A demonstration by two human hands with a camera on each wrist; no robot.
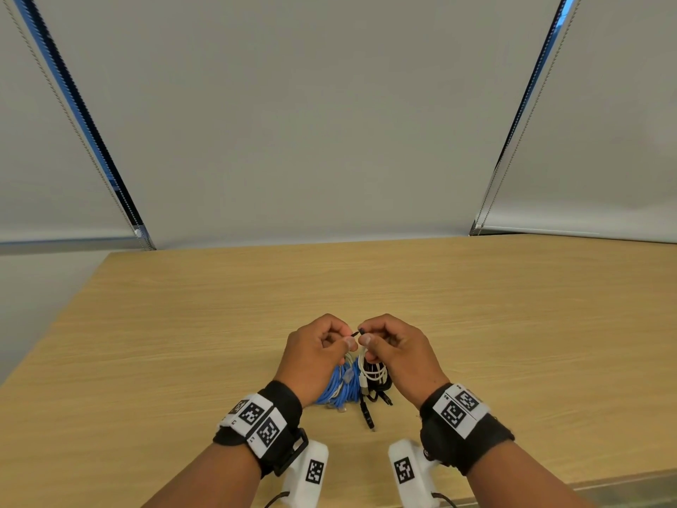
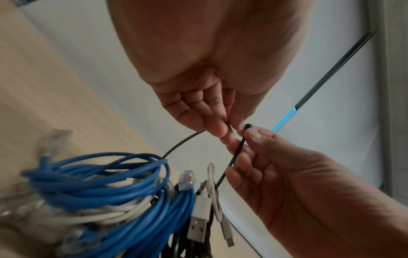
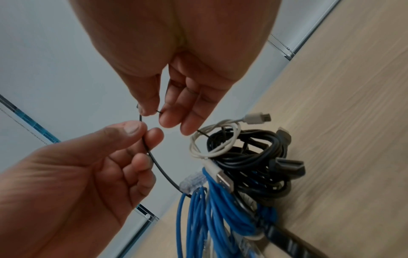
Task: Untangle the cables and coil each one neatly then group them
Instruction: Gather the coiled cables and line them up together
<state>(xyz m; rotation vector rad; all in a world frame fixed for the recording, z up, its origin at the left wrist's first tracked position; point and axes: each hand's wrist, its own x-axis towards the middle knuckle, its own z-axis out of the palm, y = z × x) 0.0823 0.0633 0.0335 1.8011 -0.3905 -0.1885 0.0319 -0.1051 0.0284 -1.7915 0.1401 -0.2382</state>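
Late stage, by the look: blue Ethernet cable (image 1: 339, 388), black cable (image 3: 249, 157), white USB cable (image 3: 212, 139) coiled, bunched on desk (image 1: 183, 324). Left hand (image 1: 315, 355) and right hand (image 1: 397, 352) each pinching thin black tie (image 2: 239, 150) above bundle. Left to do: fasten tie round group.

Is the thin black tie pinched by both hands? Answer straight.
Yes: the left hand and the right hand each pinch one end of the thin black tie above the bundle of blue, white and black cables.

Head view downward; wrist views close, sharing cable bundle (image 2: 123, 200).
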